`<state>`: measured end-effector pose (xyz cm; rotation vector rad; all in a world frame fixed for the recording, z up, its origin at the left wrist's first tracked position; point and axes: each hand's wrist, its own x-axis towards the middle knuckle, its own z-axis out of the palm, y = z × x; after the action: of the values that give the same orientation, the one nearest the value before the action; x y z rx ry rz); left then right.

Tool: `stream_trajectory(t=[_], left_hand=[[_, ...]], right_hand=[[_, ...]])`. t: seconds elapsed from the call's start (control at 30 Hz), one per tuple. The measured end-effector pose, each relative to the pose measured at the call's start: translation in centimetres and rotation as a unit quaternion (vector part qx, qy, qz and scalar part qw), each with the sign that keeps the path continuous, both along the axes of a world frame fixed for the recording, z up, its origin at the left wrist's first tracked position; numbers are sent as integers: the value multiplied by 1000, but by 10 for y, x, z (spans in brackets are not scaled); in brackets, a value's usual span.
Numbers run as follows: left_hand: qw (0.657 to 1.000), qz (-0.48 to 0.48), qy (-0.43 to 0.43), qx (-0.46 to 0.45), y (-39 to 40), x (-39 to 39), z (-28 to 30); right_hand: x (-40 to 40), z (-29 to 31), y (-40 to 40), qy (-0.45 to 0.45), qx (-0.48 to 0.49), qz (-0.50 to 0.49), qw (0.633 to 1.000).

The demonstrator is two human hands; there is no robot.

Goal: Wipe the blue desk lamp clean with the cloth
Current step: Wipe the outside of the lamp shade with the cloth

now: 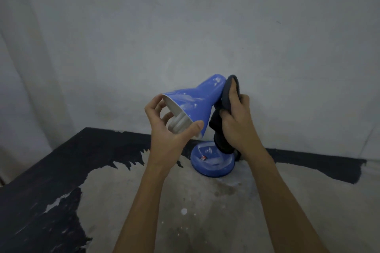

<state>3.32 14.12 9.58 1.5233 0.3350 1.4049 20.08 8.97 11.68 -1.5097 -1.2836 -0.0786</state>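
Observation:
A blue desk lamp (193,100) stands near the back of the table, its cone shade tilted toward the left and streaked with white dust. Its round blue base (211,163) rests on the tabletop. A white bulb (176,124) shows inside the shade's mouth. My left hand (166,129) grips the rim of the shade, thumb at the lower edge and fingers at the upper edge. My right hand (236,121) holds a dark cloth (228,92) and presses it against the narrow back end of the shade. The cloth hangs down and hides the lamp's neck.
The table (185,211) has a worn top, bare pale patches in the middle and peeling black paint at the left and back edges. A grey plastered wall (185,26) rises right behind the lamp.

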Motion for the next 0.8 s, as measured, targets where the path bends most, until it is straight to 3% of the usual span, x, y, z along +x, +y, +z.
stream_trajectory(t=[0.07, 0.17, 0.3, 0.43, 0.6, 0.8], left_hand=[[1000, -2, -6, -5, 1, -1, 0], [1000, -7, -11, -14, 2, 0, 0], [1000, -10, -12, -14, 3, -2, 0], [1000, -7, -14, -23, 3, -1, 0], [1000, -5, -19, -20, 3, 1, 1], [999, -7, -30, -25, 4, 1, 0]], right_hand=[[-8, -1, -2, -22, 34, -12, 999], [-20, -19, -7, -129, 78, -24, 988], [-28, -32, -15, -185, 77, -15, 980], [-20, -13, -19, -230, 47, -84, 969], [-5, 14, -14, -229, -5, -121, 966], [6, 24, -7, -178, -2, -65, 982]])
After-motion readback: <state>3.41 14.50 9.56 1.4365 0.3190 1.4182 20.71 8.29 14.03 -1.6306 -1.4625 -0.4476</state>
